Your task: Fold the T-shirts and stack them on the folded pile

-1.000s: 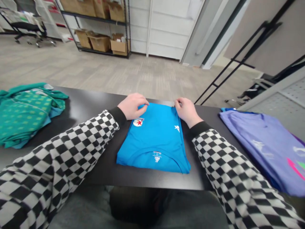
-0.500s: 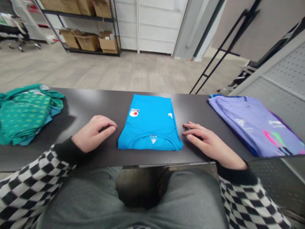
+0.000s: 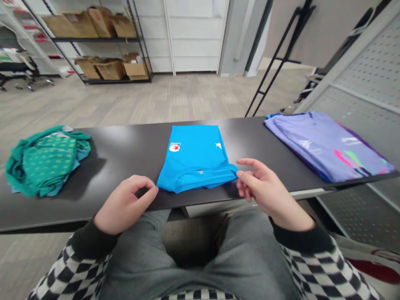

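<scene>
A blue T-shirt (image 3: 196,148), folded into a rectangle, lies on the dark table with its collar edge toward me. At its near left corner, my left hand (image 3: 126,204) has thumb and index finger closed on the cloth. My right hand (image 3: 265,189) pinches the near right corner, which is lifted a little off the table. The collar edge is raised and bent, so the label inside the neck is mostly hidden. A round badge and a small white logo show on the shirt's front.
A crumpled heap of green patterned clothing (image 3: 46,160) sits on the table's left part. On the right lies a stack of folded shirts, a lavender one (image 3: 325,146) on top. A grey perforated panel (image 3: 365,75) stands beyond the table (image 3: 131,143).
Both hands have come in to the shirt's near corners and closed on them. The collar edge has risen, more so on the right. The view has shifted slightly.
</scene>
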`<state>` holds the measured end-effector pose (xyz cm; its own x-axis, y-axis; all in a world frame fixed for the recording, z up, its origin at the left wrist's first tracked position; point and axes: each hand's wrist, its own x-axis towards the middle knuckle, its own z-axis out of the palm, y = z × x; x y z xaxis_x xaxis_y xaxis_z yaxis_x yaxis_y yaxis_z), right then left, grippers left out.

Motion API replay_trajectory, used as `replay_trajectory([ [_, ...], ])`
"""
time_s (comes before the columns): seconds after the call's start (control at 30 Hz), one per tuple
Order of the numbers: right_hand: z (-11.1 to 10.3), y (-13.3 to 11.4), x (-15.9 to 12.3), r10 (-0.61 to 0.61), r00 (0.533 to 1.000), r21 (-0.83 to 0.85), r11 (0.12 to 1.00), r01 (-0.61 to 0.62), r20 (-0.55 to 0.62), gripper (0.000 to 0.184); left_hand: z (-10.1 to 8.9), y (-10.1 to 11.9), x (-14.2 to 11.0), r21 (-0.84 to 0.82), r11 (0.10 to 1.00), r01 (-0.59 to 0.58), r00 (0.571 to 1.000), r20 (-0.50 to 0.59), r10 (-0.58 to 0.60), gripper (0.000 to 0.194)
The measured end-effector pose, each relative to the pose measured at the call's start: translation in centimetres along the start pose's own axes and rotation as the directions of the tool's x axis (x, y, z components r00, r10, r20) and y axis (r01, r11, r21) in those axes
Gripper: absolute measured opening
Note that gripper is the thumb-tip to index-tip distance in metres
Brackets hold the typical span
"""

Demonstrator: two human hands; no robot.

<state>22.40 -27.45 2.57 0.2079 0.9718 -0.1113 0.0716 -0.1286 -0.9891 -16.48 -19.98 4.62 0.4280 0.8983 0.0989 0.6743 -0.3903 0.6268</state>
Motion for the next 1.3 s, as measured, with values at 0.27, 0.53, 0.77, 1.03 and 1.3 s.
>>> replay_trajectory([
  [0.27, -0.4, -1.0, -0.9, -0.297, 0.953, -0.505, 0.833, 0.225, -0.066, 0.031, -1.4, -0.1, 2.6, 0.04, 0.984, -0.171, 0.985, 0.026, 0.17, 0.038],
  [0.53, 3.6, -1.0, 2.4, -0.324, 0.753, -0.643, 0.393, 0.657, 0.572, 0.032, 3.9, -1.6, 8.7, 0.41, 0.877, -0.25, 0.956, 0.249, 0.157, 0.062],
  [0.77, -1.2, -3.4, 7.6, -0.188, 0.881, -0.855, 0.221, 0.469, 0.435, 0.032, 3.8, 5.1, 1.1, 0.266, 0.9, -0.347, 0.929, 0.23, 0.29, 0.057],
  [1.03, 4.8, -3.3, 0.9, -0.318, 0.818, -0.752, 0.332, 0.569, 0.479, 0.036, 1.0, -2.7, 9.3, 0.201, 0.924, -0.325, 0.937, 0.205, 0.284, 0.074],
  [1.3, 0.3, -1.8, 6.3, -0.092, 0.715, -0.651, 0.345, 0.676, 0.693, 0.071, 4.7, -2.2, 6.5, 0.516, 0.844, -0.144, 0.99, 0.085, 0.117, 0.08],
])
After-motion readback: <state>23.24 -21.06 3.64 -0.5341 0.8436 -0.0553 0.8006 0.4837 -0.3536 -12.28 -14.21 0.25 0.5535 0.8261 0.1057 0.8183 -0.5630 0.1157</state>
